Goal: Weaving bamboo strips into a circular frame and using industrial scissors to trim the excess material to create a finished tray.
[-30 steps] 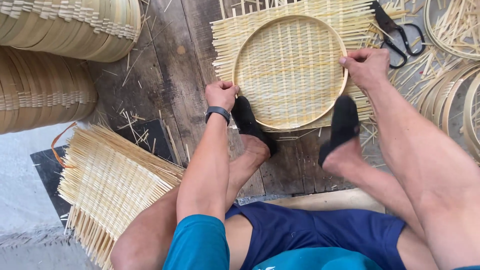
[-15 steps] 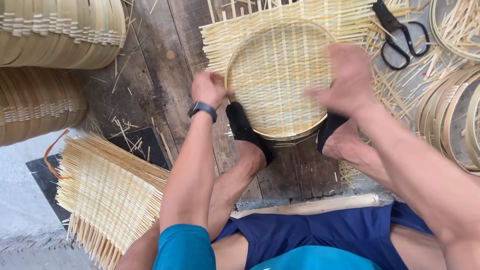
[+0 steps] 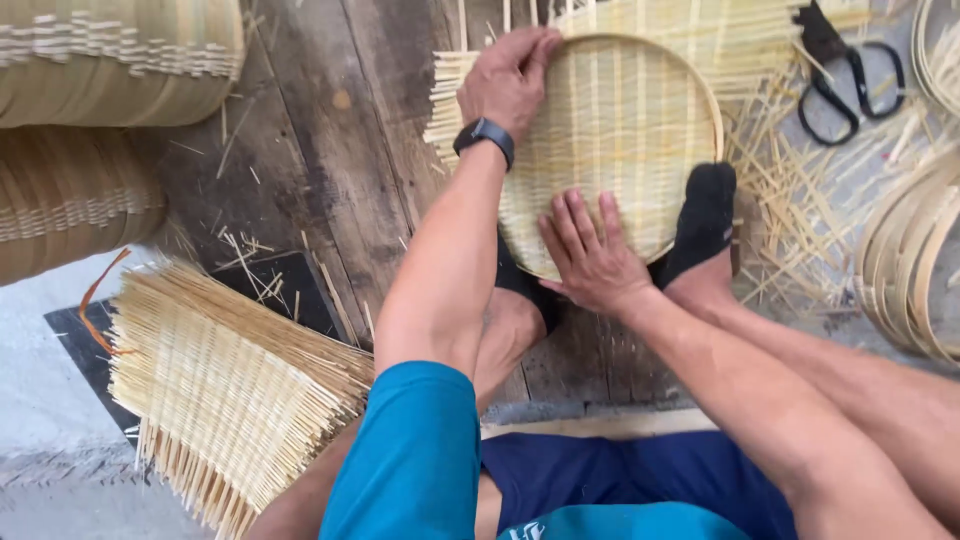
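Observation:
A round woven bamboo tray with a hoop rim lies on a square bamboo mat on the wooden floor, pinned at its near edge by my two black-socked feet. My left hand, with a dark watch on the wrist, grips the tray's far-left rim. Flat on the weave near the front edge, fingers spread, rests my right hand.
Black scissors lie at the upper right among loose bamboo slivers. Bamboo hoops are stacked at the right edge. Finished trays are stacked at the upper left. A pile of woven mats lies at the lower left.
My left hand went from the tray's near-left edge up to its far-left rim. My right hand came off the right rim and pressed flat on the weave. The view shifted.

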